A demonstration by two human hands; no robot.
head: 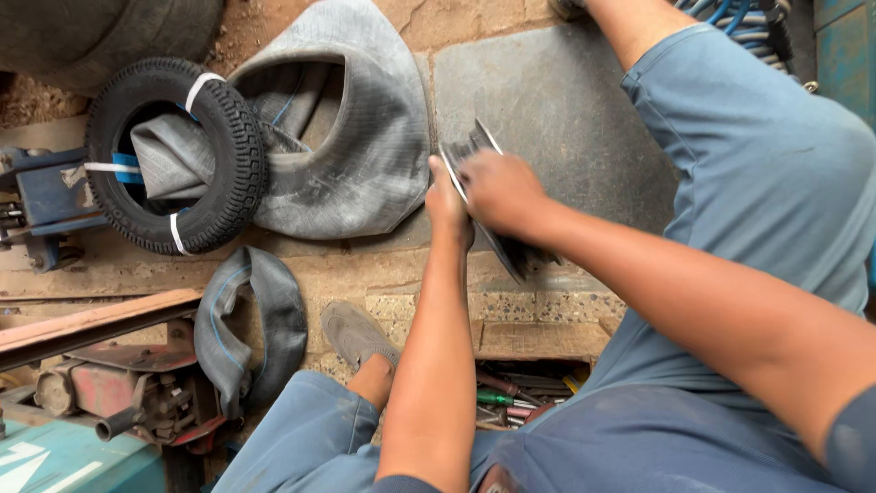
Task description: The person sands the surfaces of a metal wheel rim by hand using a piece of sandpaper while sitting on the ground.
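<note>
Blue work trousers (730, 183) and both forearms fill the near view; person is seated low over a stone floor (547, 91).

Left hand (447, 205): fingers curled shut around the edge of a dark, flat rubber strip (511, 251), probably a cut section of inner tube, though the hands hide much of it.
Right hand (500, 190): laid on top of the strip, fingers bent, pressing or gripping; cannot tell whether it holds a small tool beneath the palm.

Strip sits between the knees, held just above the floor, angled from upper left to lower right.

Nearby: small treaded tyre (173, 155) with grey inner tube (356, 128) behind it; a folded tube (255, 319); hand tools in a box (511, 397).

Risk, as judged: the strip is slack and held only at one end, so it could slide or buckle under pressure, and the left fingers lie close to where the right hand bears down.
</note>
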